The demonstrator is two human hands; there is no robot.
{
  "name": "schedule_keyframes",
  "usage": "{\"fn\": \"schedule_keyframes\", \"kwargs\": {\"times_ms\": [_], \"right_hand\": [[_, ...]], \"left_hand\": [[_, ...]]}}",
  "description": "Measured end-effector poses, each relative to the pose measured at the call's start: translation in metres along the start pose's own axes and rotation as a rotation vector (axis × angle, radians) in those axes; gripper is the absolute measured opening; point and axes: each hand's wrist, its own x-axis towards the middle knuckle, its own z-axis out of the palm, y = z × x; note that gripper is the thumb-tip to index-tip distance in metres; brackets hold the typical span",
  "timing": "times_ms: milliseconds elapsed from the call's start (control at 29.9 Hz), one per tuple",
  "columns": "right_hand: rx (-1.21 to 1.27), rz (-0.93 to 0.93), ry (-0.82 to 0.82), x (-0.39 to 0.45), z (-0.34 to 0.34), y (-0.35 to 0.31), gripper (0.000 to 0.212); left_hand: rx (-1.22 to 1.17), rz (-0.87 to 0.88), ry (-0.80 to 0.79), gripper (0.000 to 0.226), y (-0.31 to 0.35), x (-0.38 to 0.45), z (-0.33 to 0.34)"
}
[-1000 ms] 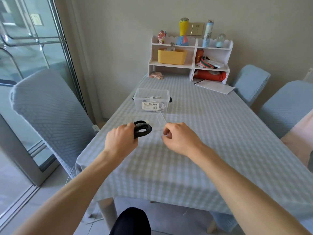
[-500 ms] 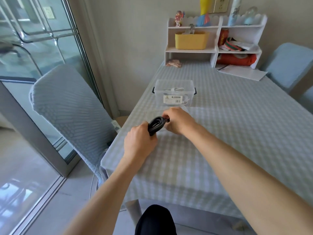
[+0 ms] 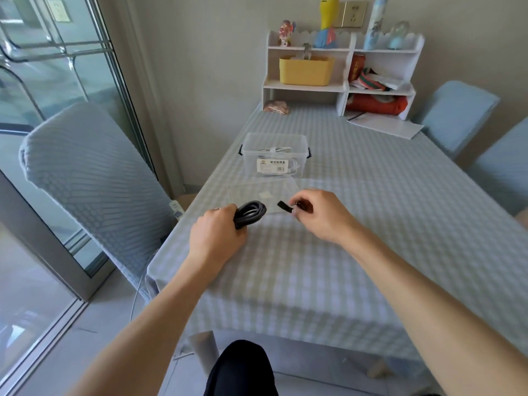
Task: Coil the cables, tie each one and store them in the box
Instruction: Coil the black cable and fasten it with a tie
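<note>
1. Left hand (image 3: 217,234): I see only its back; its fingers are curled out of sight round the black coiled cable (image 3: 250,214), whose near part is hidden in the grip.
2. Right hand (image 3: 323,214): fingertips face away; a short black strap (image 3: 285,206) sticks out of the pinch, the rest covered. I cannot tell whether it joins the cable.
3. Clear box (image 3: 275,155): white contents blurred through the wall; label print too small for me to read.
4. Clear lid (image 3: 261,190): near edge hidden behind both hands.
5. Counter (image 3: 357,252): right side cut off by the frame.
6. Shelf unit (image 3: 343,67): top ornaments cropped at the upper edge.
</note>
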Motion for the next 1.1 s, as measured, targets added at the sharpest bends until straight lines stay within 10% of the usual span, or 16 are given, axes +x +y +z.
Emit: {"fn": "schedule_keyframes", "kwargs": {"times_ms": [301,601,1102], "right_hand": [[0.067,-0.004,-0.086,-0.069,-0.037,0.034,0.038],[-0.224,-0.151,0.159,-0.094,-0.029,0.060,0.041],[-0.161,-0.153,0.095,-0.112,-0.036,0.067,0.013]], "left_hand": [[-0.080,0.195,-0.095,0.011,0.041,-0.023,0.006],[0.001,0.353,-0.222,0.013,0.100,-0.037,0.023],[0.202,0.371,-0.238,0.013,0.116,-0.038,0.020]]}}
